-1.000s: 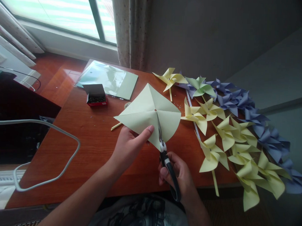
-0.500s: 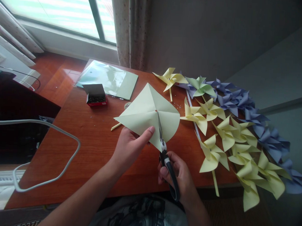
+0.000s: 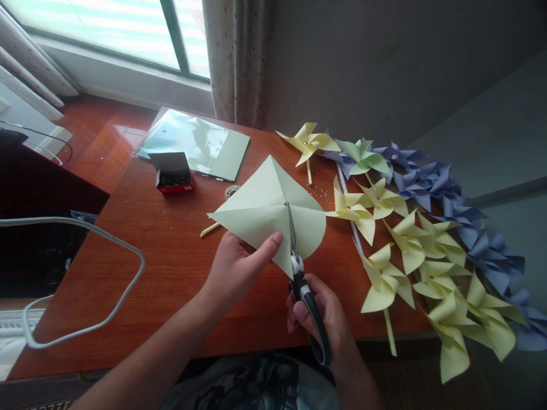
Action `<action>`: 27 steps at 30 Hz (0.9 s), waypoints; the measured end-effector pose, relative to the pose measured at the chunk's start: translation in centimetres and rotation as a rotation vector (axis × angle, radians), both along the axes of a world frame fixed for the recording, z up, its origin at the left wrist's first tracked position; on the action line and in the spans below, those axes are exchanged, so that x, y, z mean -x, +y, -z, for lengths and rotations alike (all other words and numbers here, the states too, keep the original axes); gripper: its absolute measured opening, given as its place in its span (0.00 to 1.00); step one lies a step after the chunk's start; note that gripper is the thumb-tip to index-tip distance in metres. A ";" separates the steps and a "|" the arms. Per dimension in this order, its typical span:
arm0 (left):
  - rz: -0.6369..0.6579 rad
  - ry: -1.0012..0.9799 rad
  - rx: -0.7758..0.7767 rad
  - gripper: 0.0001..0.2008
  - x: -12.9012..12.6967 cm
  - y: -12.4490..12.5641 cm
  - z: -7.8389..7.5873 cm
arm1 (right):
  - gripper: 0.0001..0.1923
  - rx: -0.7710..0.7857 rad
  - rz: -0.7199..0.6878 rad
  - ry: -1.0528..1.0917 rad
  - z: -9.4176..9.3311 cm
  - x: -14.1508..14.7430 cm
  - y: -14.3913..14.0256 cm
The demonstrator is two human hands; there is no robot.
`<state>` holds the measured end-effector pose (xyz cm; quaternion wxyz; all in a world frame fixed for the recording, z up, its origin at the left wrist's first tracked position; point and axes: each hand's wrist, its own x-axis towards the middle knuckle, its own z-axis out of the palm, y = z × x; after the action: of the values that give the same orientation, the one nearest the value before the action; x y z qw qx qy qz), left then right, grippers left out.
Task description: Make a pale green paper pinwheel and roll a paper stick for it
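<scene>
My left hand (image 3: 248, 258) pinches a pale green sheet of paper (image 3: 255, 198) near its lower edge, thumb on top and fingers beneath. Creases cross the sheet, and a small reddish mark shows around its middle. In my right hand (image 3: 318, 316) is a pair of scissors (image 3: 312, 312) with black and white handles. Their blades lie along the lower part of the paper, tips close to the centre mark. A rolled pale yellow paper stick (image 3: 209, 229) and a roll of tape (image 3: 231, 191) lie partly under the sheet on the wooden table (image 3: 161, 285).
Several yellow pinwheels (image 3: 385, 279) cover the table's right side, with a light green pinwheel (image 3: 364, 157) and several purple ones (image 3: 493, 251) behind. A small open box (image 3: 175, 179) sits by a plastic-wrapped paper pack (image 3: 199, 141). A white cable (image 3: 134, 283) loops at left.
The scissors and my right hand have shifted very slightly. The sheet has tilted a little in my left hand, which stays in the same grip.
</scene>
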<state>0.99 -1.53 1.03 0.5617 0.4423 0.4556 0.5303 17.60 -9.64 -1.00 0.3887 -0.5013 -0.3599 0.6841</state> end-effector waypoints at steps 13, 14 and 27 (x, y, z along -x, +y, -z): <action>0.017 0.004 -0.011 0.12 -0.1 -0.2 0.3 | 0.23 -0.003 0.025 -0.020 0.1 0.1 0.0; 0.014 0.005 -0.009 0.11 -0.1 -0.2 0.3 | 0.23 -0.002 0.023 -0.022 0.1 0.1 0.0; 0.006 -0.008 -0.012 0.09 -0.1 -0.2 0.1 | 0.23 0.006 0.025 -0.010 0.1 0.1 0.1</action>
<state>1.09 -1.70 0.91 0.5626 0.4449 0.4489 0.5329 17.49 -9.52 -1.05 0.3940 -0.5102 -0.3534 0.6779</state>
